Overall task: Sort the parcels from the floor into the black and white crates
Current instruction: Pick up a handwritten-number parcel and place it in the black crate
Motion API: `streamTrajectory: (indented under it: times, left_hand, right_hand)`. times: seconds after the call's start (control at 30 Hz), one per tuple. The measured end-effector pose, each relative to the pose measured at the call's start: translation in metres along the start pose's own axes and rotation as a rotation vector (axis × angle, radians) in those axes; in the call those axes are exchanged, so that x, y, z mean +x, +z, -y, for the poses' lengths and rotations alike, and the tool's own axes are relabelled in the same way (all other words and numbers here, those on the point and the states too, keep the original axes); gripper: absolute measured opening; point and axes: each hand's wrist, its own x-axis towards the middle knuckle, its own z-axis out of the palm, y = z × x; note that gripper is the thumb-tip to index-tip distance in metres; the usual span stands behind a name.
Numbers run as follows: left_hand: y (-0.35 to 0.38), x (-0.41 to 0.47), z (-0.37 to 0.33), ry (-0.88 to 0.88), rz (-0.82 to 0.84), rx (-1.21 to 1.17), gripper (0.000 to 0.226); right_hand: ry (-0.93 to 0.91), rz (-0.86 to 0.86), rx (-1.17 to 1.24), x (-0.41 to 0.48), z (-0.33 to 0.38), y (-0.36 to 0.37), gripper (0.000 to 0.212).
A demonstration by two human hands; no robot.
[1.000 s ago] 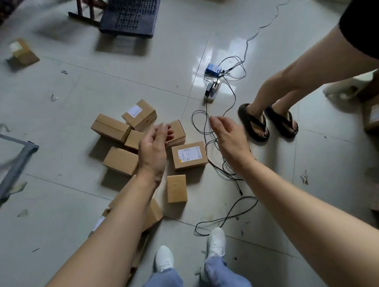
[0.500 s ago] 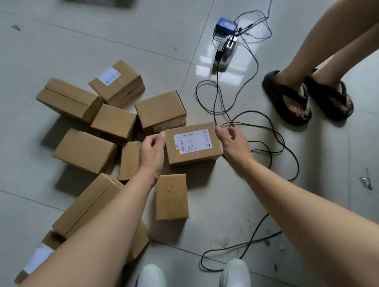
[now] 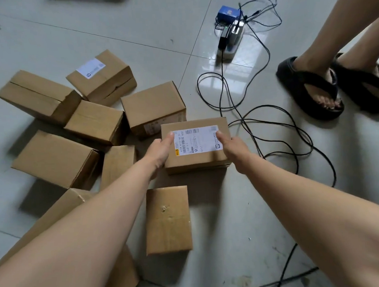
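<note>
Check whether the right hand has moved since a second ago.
Yes. The right hand has come leftward from over the black cable onto the right edge of the labelled parcel, thumb on its label.

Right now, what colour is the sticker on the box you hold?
White sticker, black print, on the box; head view.

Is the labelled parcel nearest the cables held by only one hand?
No, the left hand and the right hand grip this parcel at opposite sides.

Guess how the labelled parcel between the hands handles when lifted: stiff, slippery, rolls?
Probably stiff: the labelled parcel is square-edged cardboard. Matte faces should not slip between left hand and right hand. Flat sides, so unlikely to roll.
</note>
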Motion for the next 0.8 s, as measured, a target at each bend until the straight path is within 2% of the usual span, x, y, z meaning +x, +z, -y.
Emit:
streamTrajectory:
  times: [0.07,0.1,0.27,0.33,0.4,0.57,0.73,0.8]
  left_hand:
    - [0.001,0.004,0.003,-0.008,-0.044,-0.019,0.094]
    - [0.000,0.005,0.005,-0.017,-0.066,-0.019,0.095]
    - [-0.001,-0.010,-0.015,-0.007,-0.100,-0.042,0.053]
    - [-0.001,-0.012,-0.024,0.021,-0.100,-0.080,0.031]
    - [-0.001,-0.018,-0.035,0.028,-0.095,-0.106,0.028]
    - [-0.011,-0.048,-0.076,0.060,-0.143,-0.074,0.034]
    - [-0.031,-0.092,-0.118,0.044,-0.215,-0.019,0.071]
    - [-0.041,-0.112,-0.130,0.020,-0.233,-0.073,0.074]
  right_hand:
    - [-0.005,-0.009,0.004,0.002,0.000,-0.002,0.059]
    - [-0.009,-0.017,0.005,0.002,0.002,-0.003,0.058]
    - [-0.057,-0.085,0.004,-0.012,0.018,-0.008,0.069]
    - [-0.065,-0.109,0.022,-0.016,0.027,-0.012,0.065]
    - [-0.053,-0.125,0.065,-0.022,0.036,-0.018,0.057]
    - [-0.032,-0.133,0.150,-0.046,0.063,-0.033,0.040]
    - [-0.069,-0.151,0.145,-0.094,0.105,-0.047,0.053]
    - [-0.083,-0.140,0.161,-0.118,0.120,-0.054,0.051]
